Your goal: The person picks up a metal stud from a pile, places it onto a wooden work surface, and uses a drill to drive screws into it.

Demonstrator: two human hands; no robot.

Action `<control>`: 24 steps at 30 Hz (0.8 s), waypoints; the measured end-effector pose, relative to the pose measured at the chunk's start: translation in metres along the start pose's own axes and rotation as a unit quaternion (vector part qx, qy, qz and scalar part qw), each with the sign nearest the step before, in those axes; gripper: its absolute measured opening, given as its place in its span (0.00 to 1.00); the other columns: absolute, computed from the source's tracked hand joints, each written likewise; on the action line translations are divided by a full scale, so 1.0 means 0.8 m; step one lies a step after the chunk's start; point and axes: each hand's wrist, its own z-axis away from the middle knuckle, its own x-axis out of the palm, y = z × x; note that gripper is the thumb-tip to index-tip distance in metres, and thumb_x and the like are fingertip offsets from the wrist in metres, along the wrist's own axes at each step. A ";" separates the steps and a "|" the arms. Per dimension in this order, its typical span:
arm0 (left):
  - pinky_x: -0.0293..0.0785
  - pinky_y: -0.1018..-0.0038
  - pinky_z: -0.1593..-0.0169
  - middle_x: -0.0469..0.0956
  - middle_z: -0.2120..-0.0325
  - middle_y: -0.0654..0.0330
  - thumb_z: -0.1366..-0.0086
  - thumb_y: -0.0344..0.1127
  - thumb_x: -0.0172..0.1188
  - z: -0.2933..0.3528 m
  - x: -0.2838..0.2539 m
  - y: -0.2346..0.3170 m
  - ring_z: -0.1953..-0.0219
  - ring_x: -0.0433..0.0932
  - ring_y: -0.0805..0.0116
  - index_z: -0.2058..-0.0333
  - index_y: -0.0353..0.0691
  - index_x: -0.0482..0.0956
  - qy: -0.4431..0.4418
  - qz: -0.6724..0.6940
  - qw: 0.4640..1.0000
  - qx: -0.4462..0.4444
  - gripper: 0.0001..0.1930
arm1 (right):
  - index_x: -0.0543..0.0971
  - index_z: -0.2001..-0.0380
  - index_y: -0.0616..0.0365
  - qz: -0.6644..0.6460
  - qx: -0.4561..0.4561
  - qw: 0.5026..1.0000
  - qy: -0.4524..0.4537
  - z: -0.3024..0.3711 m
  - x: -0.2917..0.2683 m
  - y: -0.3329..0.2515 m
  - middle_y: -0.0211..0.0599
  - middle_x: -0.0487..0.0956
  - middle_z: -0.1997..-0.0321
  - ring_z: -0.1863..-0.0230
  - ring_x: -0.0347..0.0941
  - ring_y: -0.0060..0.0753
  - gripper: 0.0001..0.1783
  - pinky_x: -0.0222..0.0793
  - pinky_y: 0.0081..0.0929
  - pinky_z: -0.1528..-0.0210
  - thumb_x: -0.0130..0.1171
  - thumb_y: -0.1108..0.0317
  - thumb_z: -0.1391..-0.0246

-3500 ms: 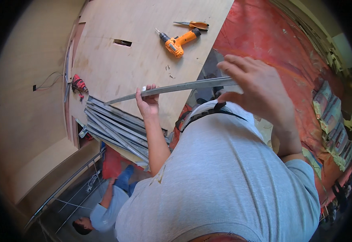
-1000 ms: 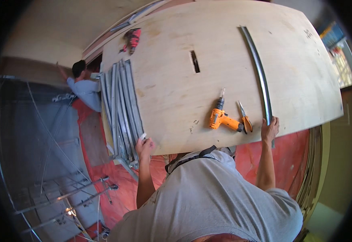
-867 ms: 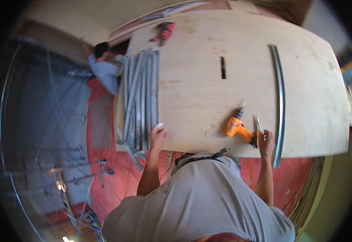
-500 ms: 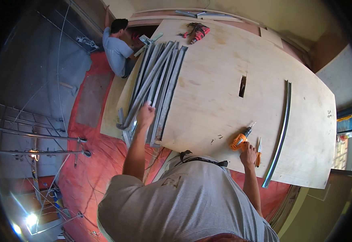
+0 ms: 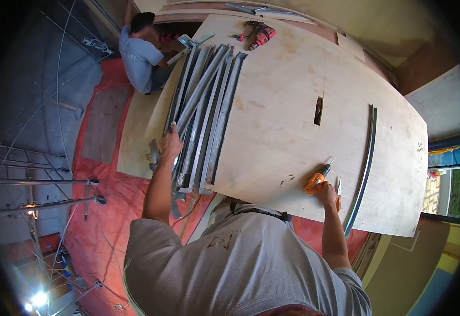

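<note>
My left hand (image 5: pixel 171 144) is closed around a grey metal channel (image 5: pixel 188 111) at the left side of a stack of long metal channels (image 5: pixel 223 118). The held channel lies slantwise over the others, and part of it is hidden by my fingers. At the right, my right hand (image 5: pixel 327 195) is closed at the near end of an orange cordless drill (image 5: pixel 314 183), its bit pointing away from me; the grip is partly covered. Tin snips (image 5: pixel 339 192) with orange handles lie just right of that hand, partly hidden.
A large plywood sheet (image 5: pixel 277 131) carries everything, with a rectangular cutout (image 5: pixel 318 111). A single channel (image 5: pixel 364 163) lies at the right. A red corded drill (image 5: pixel 262 37) rests at the far edge. A person (image 5: pixel 140 55) crouches at the far left. Red sheeting (image 5: pixel 103 210) covers the floor.
My left hand has moved left and slightly farther away, onto the slanting channel. My right hand has shifted a little against the drill. The whole view has shifted slightly.
</note>
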 end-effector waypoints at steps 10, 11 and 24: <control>0.71 0.50 0.29 0.71 0.34 0.27 0.35 0.39 0.70 0.013 0.009 -0.009 0.33 0.74 0.30 0.24 0.26 0.54 0.035 0.211 0.975 0.061 0.48 | 0.81 0.46 0.61 0.027 0.005 0.999 0.047 -0.002 0.013 0.002 0.56 0.85 0.45 0.42 0.83 0.60 0.27 0.79 0.54 0.40 0.61 0.47 0.32; 0.71 0.50 0.29 0.71 0.34 0.27 0.35 0.39 0.70 0.011 0.009 -0.004 0.33 0.74 0.30 0.24 0.26 0.54 0.035 0.210 0.975 0.063 0.48 | 0.81 0.46 0.61 0.026 0.006 0.999 0.047 -0.003 0.015 0.005 0.56 0.85 0.45 0.42 0.83 0.60 0.27 0.79 0.54 0.40 0.61 0.47 0.32; 0.68 0.54 0.26 0.68 0.30 0.29 0.39 0.42 0.76 -0.003 -0.013 0.047 0.28 0.71 0.36 0.19 0.32 0.43 -0.139 0.056 0.988 0.040 0.60 | 0.79 0.43 0.57 0.007 -0.007 0.999 0.032 -0.017 0.037 0.028 0.55 0.84 0.44 0.41 0.82 0.60 0.27 0.79 0.54 0.40 0.65 0.47 0.34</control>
